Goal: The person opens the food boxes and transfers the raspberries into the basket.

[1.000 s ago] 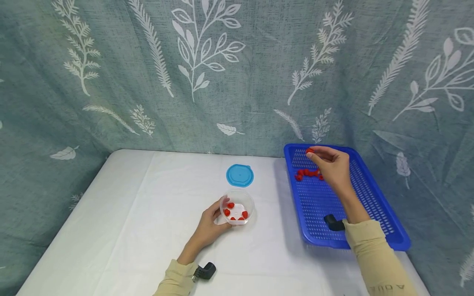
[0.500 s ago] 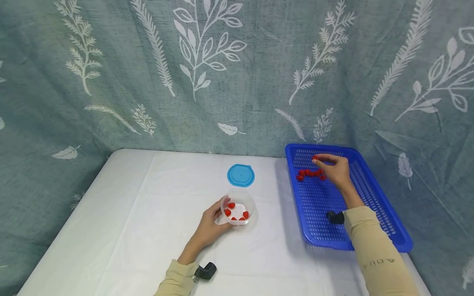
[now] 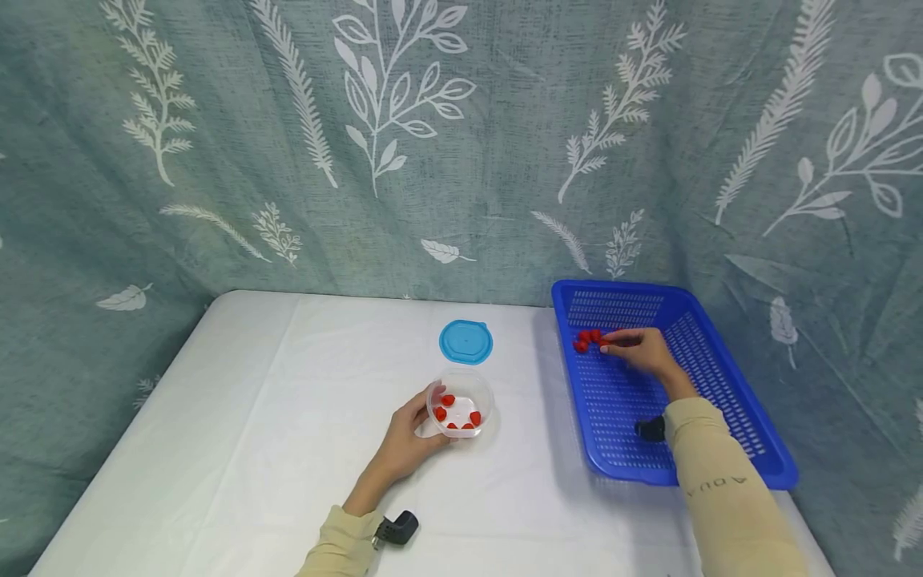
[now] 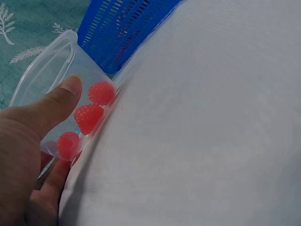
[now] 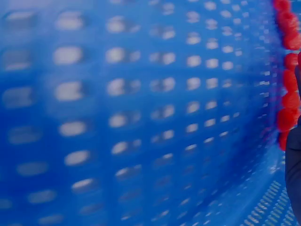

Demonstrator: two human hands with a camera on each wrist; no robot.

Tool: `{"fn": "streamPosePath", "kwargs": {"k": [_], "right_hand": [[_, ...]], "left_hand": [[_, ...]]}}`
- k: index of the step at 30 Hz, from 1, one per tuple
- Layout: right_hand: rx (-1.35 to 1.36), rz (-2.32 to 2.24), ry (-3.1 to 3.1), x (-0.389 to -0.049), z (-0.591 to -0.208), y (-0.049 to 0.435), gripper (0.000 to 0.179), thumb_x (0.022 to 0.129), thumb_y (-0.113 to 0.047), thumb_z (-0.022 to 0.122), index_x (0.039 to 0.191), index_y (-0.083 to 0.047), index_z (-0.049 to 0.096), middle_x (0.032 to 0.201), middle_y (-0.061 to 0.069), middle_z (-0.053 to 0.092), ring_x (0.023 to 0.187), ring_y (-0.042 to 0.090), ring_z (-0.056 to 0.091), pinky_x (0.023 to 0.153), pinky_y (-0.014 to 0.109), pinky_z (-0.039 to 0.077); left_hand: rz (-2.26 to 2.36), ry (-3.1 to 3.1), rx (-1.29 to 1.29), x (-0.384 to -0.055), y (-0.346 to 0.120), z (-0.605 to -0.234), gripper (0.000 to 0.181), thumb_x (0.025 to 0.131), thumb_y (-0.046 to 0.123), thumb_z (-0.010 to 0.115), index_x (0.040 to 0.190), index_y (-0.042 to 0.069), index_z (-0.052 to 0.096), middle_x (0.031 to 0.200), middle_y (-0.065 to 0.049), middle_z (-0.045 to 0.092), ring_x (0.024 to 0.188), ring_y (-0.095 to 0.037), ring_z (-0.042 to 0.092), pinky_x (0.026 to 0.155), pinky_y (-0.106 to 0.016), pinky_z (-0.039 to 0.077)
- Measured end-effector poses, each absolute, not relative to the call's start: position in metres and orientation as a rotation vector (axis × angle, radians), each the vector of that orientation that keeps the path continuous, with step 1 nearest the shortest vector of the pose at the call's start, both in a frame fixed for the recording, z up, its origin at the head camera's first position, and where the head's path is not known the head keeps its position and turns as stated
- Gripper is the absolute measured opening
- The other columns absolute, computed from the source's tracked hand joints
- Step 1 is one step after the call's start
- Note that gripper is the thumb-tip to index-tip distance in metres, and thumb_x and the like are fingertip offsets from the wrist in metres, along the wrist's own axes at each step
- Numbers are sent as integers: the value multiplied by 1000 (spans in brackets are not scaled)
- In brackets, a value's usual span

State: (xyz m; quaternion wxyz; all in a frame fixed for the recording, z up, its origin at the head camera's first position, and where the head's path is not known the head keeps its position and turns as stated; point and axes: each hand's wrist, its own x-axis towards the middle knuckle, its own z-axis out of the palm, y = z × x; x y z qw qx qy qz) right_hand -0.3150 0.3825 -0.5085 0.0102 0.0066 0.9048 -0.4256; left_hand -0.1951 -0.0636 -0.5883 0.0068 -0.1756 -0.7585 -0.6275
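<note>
My left hand [image 3: 407,439] grips a clear round plastic tub [image 3: 485,394] on the white table, thumb on the near side and fingers behind. Several red raspberries [image 3: 475,417] lie loose on the tub's bottom; in the left wrist view some raspberries [image 4: 88,117] show through its wall. Inside the blue basket [image 3: 613,449], my right hand [image 3: 644,353] is low over a row of raspberries [image 3: 581,344]. A red raspberry [image 3: 604,342] shows at its pinched thumb and fingertips. The right wrist view catches only this hand's edge, beside the red row [image 5: 289,99].
A blue lid [image 3: 465,342] lies flat on the white table [image 3: 303,481] just behind the tub. The basket stands at the table's right side with raised, perforated walls. A patterned green curtain [image 3: 505,160] hangs behind the table.
My right hand, with a raspberry at its fingertips, has come down from the basket's far end to the raspberry row. The left hand and tub have stayed in place.
</note>
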Motion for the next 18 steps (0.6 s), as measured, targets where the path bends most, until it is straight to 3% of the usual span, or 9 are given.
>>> {"fn": "streamPosePath", "kwargs": {"k": [7, 18], "right_hand": [[12, -1242, 2740, -314, -516, 386, 40, 88, -21, 81, 117, 6, 72, 94, 1, 74, 72, 9, 58, 56, 26, 54], [19, -1271, 2679, -314, -516, 385, 43, 88, -16, 81, 120, 9, 69, 94, 0, 73, 73, 8, 59, 57, 26, 54]], "left_hand": [[-2020, -2346, -520, -195, -63, -588, 88, 75, -7, 83, 153, 4, 43, 151, -19, 51, 143, -33, 45, 116, -40, 41], [-1947, -2396, -554, -196, -65, -586, 88, 78, 3, 85, 155, 6, 42, 152, -16, 51, 144, -31, 44, 116, -31, 40]]}}
